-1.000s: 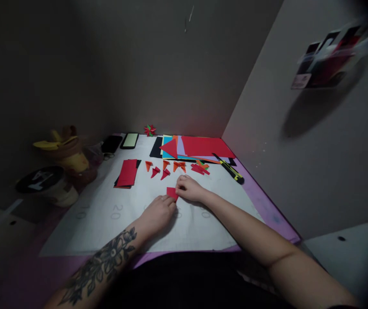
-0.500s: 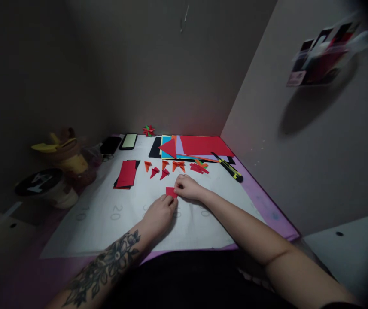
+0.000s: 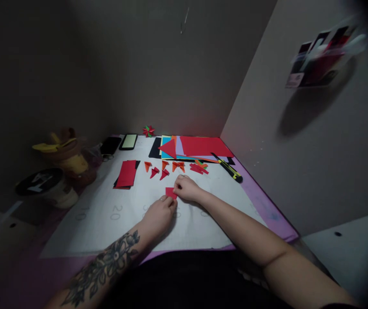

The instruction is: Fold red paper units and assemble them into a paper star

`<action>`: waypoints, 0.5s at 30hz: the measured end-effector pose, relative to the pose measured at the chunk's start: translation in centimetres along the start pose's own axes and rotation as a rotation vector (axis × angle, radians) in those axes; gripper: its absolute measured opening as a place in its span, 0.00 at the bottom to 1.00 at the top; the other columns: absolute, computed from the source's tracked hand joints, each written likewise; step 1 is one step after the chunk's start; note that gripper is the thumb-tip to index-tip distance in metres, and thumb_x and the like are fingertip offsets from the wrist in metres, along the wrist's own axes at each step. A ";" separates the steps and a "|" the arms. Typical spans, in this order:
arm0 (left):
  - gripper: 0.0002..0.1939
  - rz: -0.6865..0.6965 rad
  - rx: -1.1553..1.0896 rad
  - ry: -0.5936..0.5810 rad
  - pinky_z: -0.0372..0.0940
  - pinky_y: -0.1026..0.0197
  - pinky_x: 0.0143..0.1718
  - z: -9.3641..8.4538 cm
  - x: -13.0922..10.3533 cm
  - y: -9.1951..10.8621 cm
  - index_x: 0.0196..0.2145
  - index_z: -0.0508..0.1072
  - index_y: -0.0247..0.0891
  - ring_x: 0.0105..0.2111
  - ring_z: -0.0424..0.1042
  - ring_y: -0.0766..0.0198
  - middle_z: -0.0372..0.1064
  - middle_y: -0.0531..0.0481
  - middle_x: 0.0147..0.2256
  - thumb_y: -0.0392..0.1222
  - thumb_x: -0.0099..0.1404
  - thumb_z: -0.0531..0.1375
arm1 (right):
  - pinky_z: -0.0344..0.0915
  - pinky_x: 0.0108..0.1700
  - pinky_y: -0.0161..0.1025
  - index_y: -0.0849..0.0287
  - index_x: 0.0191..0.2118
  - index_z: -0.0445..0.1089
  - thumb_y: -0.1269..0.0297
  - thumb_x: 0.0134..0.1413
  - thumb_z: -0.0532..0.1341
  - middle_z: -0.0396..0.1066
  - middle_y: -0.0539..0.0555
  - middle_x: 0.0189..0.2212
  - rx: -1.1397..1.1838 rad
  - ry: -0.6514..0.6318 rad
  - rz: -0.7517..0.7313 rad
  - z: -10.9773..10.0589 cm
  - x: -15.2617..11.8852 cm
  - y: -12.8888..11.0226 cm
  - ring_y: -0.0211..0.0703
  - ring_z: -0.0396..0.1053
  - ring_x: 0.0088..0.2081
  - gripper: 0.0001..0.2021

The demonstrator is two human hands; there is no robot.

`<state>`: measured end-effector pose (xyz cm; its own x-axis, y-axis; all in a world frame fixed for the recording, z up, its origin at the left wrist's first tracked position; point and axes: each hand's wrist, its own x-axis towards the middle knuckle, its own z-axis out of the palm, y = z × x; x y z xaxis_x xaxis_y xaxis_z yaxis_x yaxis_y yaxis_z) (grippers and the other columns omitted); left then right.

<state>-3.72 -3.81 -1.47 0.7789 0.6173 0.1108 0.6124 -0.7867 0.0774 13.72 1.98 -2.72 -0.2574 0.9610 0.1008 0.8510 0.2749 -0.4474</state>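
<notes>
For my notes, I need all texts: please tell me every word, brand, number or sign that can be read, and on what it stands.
"10": white sheet, left part.
"20": same sheet, right of "10".
More numbers farther right: partly covered by the left hand and right forearm, or faint; not surely readable.
Black lid: pale mark, too blurred.
Pinkish label on the wall: too blurred.

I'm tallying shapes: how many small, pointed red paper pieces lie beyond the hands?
2. One red piece lies right of the leftmost orange piece; the other red piece lies just nearer the person than the next orange piece. More could be nested unseen.
</notes>
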 end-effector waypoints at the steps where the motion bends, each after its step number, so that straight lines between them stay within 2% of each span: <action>1: 0.13 0.001 -0.001 0.003 0.64 0.56 0.40 0.0 0.0 0.0 0.43 0.69 0.31 0.37 0.64 0.58 0.66 0.42 0.36 0.32 0.65 0.48 | 0.56 0.39 0.36 0.60 0.23 0.68 0.68 0.45 0.60 0.65 0.53 0.29 -0.003 0.002 -0.001 0.0 0.0 0.0 0.41 0.61 0.36 0.05; 6: 0.14 0.010 -0.010 -0.001 0.64 0.55 0.41 0.0 0.1 0.0 0.44 0.69 0.31 0.38 0.64 0.58 0.67 0.42 0.37 0.31 0.64 0.48 | 0.56 0.38 0.36 0.61 0.22 0.68 0.67 0.46 0.60 0.66 0.53 0.30 -0.008 0.004 0.002 0.1 0.0 0.0 0.42 0.61 0.36 0.05; 12: 0.13 -0.024 -0.039 -0.009 0.65 0.57 0.40 -0.1 0.2 0.1 0.40 0.70 0.32 0.38 0.65 0.58 0.66 0.42 0.37 0.30 0.63 0.49 | 0.56 0.38 0.36 0.61 0.23 0.68 0.67 0.47 0.60 0.65 0.53 0.30 -0.016 -0.003 0.009 0.0 -0.2 -0.2 0.42 0.60 0.37 0.05; 15: 0.14 -0.013 -0.096 0.040 0.65 0.57 0.43 0.0 0.3 0.0 0.42 0.70 0.31 0.41 0.65 0.59 0.67 0.41 0.41 0.28 0.62 0.49 | 0.56 0.39 0.36 0.60 0.25 0.67 0.66 0.47 0.60 0.65 0.53 0.32 -0.019 -0.005 0.015 0.0 -0.3 -0.3 0.42 0.60 0.38 0.05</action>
<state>-3.45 -3.66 -1.45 0.7638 0.6282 0.1482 0.6052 -0.7768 0.1738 13.52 1.58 -2.59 -0.2469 0.9649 0.0892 0.8633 0.2608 -0.4321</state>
